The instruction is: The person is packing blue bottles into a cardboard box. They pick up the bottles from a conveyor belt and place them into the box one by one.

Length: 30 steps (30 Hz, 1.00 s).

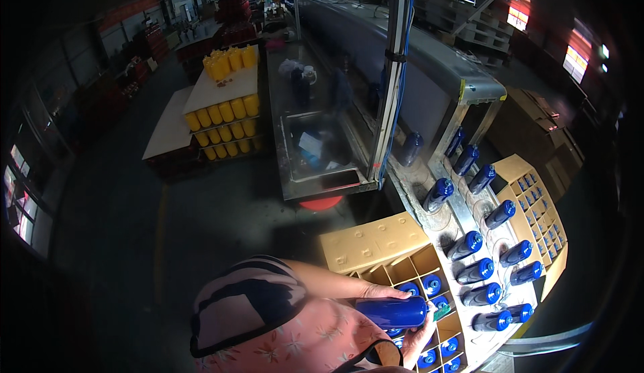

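A glossy blue bottle [392, 311] lies on its side in front of me, its narrow neck to the right. My left hand [386, 292] grips it along the far side, thumb on top. My right hand [419, 341] is closed at the neck end from the near side; its fingers are partly hidden. A small green piece [442, 312] shows by the right fingertips; I cannot tell whether they hold it. Beneath the bottle is an open carton [377, 235] with cardboard dividers. Several blue bottles [431, 283] stand in its compartments.
Several upright blue bottles [477, 270] stand on the conveyor [451, 224] right of the carton. Another divided carton [515, 167] of bottles lies beyond it. A metal worktable [288, 165] and an upright post [393, 84] are ahead. Stacked yellow bottles [225, 111] stand at the left.
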Available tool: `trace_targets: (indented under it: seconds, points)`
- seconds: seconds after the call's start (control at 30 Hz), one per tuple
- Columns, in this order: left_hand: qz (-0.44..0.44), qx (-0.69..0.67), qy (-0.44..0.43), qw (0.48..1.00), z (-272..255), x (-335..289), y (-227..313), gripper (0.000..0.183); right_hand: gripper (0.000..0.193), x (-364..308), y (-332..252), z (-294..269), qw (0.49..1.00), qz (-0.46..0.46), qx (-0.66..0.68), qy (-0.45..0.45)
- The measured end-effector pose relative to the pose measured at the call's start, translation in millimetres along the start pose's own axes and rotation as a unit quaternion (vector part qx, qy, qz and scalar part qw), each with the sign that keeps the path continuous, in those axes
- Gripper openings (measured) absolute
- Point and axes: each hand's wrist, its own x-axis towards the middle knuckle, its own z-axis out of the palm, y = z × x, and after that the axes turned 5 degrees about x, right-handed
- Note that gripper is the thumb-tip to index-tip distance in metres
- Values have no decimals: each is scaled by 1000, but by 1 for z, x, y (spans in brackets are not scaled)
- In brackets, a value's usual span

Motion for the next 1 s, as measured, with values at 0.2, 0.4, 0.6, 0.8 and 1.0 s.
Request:
trace_targets:
  seconds: [0.2, 0.4, 0.6, 0.8, 1.0]
  points:
    - [21, 1, 16, 1000, 4, 1, 8, 67, 41, -6, 10, 40, 995, -16, -6, 101]
    - [21, 62, 67, 996, 11, -10, 20, 73, 47, 1, 8, 62, 990, -46, -34, 131]
    - [-27, 208, 133, 969, 22, -39, 32, 79, 49, 25, 9, 60, 982, -57, -81, 161]
    - [7, 153, 119, 981, 24, -42, 20, 65, 51, 37, 11, 69, 975, -50, -122, 179]
    - [11, 96, 146, 985, 11, -36, 19, 57, 53, 45, 12, 73, 973, -40, -137, 184]
